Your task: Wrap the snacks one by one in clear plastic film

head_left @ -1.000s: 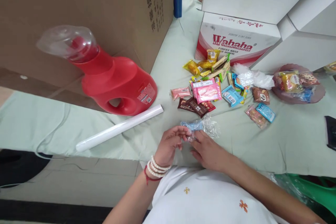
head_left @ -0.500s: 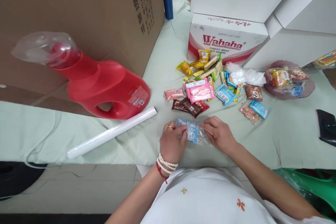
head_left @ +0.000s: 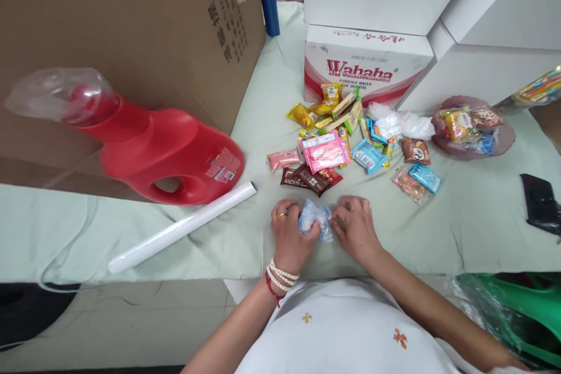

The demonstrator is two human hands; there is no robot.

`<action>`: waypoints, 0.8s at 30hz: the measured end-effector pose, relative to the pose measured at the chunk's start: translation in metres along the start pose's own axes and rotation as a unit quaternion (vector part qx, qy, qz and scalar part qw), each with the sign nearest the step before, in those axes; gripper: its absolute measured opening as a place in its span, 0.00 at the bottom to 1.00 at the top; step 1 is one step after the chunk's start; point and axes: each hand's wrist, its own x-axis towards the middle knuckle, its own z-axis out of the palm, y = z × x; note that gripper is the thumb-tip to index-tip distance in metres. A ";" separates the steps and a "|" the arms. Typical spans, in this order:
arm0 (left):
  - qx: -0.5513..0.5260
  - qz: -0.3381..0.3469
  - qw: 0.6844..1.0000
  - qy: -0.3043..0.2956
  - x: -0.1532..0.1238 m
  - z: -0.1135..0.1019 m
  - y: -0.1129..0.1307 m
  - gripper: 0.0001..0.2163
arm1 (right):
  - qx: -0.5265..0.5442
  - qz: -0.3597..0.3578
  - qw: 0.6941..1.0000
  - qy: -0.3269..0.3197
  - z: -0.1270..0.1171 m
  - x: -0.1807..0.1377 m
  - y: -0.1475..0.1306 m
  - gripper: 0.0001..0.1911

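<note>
Pinching the crumpled blue wrapper [head_left: 319, 215], fingers [head_left: 345, 213] of left hand [head_left: 293, 238] and right hand [head_left: 358, 232] obscure its long axis.

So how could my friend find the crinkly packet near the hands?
Start at the Wahaha box, then come forward past the snack pile. Look between the left hand and right hand. The crinkly packet there is crumpled, blue and clear, the only packet those hands touch.
</note>
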 end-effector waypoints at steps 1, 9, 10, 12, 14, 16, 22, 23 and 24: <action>-0.025 0.012 0.999 0.022 -0.002 0.002 0.004 0.10 | 0.030 0.000 0.999 0.026 -0.001 -0.001 -0.002 0.03; 0.051 0.255 0.959 0.112 -0.005 0.024 0.023 0.08 | 0.572 0.178 0.799 -0.043 -0.004 -0.016 -0.005 0.16; 0.056 0.275 0.954 0.107 -0.004 0.026 0.023 0.08 | 0.615 0.197 0.762 -0.039 -0.006 -0.017 -0.005 0.19; 0.040 0.317 0.944 0.084 -0.002 0.028 0.025 0.09 | 0.654 0.209 0.725 -0.045 -0.008 -0.021 -0.002 0.22; 0.014 0.353 0.935 0.043 -0.005 0.029 0.029 0.12 | 0.642 0.196 0.739 -0.050 -0.009 -0.026 0.004 0.24; -0.013 0.384 0.923 -0.020 -0.012 0.030 0.032 0.18 | 0.604 0.191 0.773 -0.035 -0.009 -0.031 0.016 0.23; -0.064 0.345 0.930 -0.113 -0.022 0.011 -0.001 0.27 | 0.458 0.241 0.828 0.213 -0.084 -0.027 0.114 0.17; -0.067 0.298 0.947 -0.098 -0.021 0.002 -0.012 0.29 | 0.443 0.240 0.809 0.301 -0.112 -0.018 0.141 0.18; -0.070 0.261 0.960 -0.076 -0.020 -0.010 -0.022 0.29 | 0.429 0.230 0.782 0.389 -0.144 -0.007 0.169 0.18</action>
